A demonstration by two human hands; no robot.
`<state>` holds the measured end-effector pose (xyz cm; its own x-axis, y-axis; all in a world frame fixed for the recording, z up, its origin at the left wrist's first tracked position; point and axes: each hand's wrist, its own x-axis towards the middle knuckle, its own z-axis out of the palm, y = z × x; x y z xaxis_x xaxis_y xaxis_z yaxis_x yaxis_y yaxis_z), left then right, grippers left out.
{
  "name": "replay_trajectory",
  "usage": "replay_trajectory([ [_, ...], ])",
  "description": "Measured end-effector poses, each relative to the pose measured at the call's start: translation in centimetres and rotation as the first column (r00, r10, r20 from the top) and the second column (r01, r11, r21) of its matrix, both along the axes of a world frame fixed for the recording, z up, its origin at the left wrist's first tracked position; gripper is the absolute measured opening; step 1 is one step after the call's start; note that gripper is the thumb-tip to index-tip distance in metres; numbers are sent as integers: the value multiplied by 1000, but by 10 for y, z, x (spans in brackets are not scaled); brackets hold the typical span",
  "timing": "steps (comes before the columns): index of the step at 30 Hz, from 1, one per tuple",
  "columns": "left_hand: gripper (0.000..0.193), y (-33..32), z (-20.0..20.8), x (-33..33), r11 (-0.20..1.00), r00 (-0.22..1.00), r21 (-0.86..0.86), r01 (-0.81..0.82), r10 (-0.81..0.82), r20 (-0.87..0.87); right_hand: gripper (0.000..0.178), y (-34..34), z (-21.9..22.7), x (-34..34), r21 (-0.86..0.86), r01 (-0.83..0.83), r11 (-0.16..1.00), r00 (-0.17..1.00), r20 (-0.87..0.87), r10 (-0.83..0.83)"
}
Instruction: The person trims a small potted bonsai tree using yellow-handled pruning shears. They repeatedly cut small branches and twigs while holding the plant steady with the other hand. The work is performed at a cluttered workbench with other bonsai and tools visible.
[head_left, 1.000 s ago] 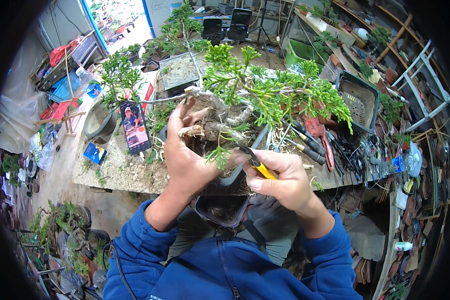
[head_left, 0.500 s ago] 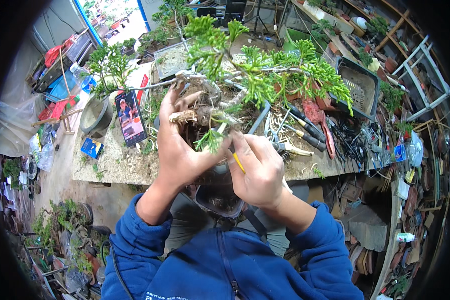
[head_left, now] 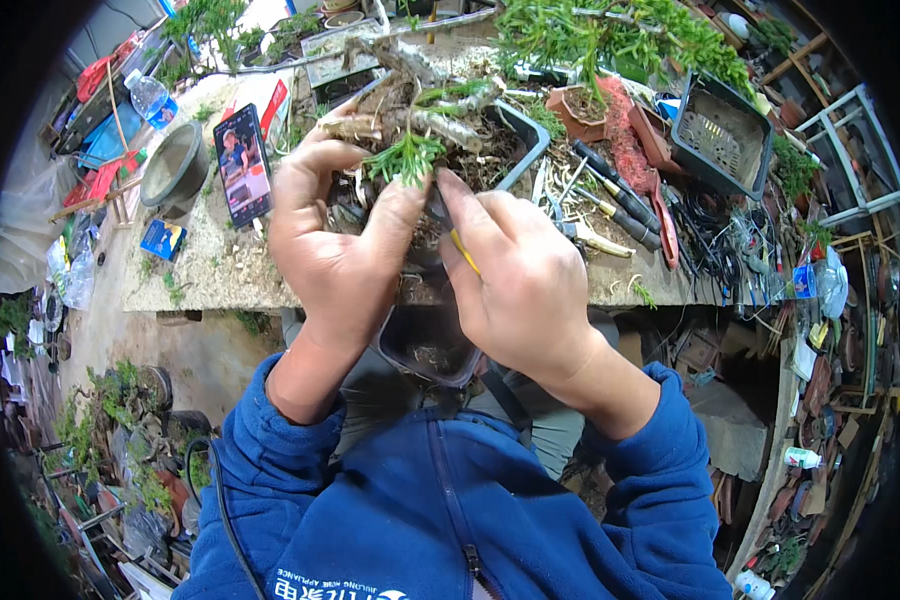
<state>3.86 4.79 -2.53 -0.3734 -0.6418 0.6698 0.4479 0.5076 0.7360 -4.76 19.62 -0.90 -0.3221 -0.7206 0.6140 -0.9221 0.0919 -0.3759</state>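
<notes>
A small juniper tree with a gnarled, pale trunk (head_left: 452,130) leans over the bench in front of me. Its roots and soil sit in a blue-grey rimmed pot (head_left: 533,150). My left hand (head_left: 332,240) curls around the near left side of the trunk, its thumb beside a green sprig (head_left: 408,158). Close against that thumb, my right hand (head_left: 525,275) is closed around a slim tool with a yellow handle (head_left: 464,252). The tool's tip is hidden by the fingers and the tree base.
Left on the bench stand a phone (head_left: 240,165), a grey bowl (head_left: 152,180) and a blue packet (head_left: 162,240). To the right lie dark-handled tools (head_left: 625,215), a red-handled tool (head_left: 667,230) and a black basket (head_left: 682,130). A dark container (head_left: 425,372) is below the bench edge.
The view has tilted, so bench items sit higher in it. The tree's foliage now lies farther up and right. Both hands keep their grip, close together at the trunk base.
</notes>
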Motion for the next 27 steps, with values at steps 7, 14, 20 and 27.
replay_trajectory([
  [7,14,10,7,4,989,972,64,-134,118,203,45,-3,1,0,30,-17,999,998,-52,19],
  [14,15,-5,-4,17,956,990,291,23,-62,125,49,8,15,-11,121,-128,984,991,-25,132],
  [20,81,-3,7,17,956,986,248,154,-163,17,51,33,51,-51,143,-411,900,660,728,185],
  [27,123,17,28,-9,962,991,256,91,-114,75,48,27,61,-70,-20,-455,890,347,917,198],
])
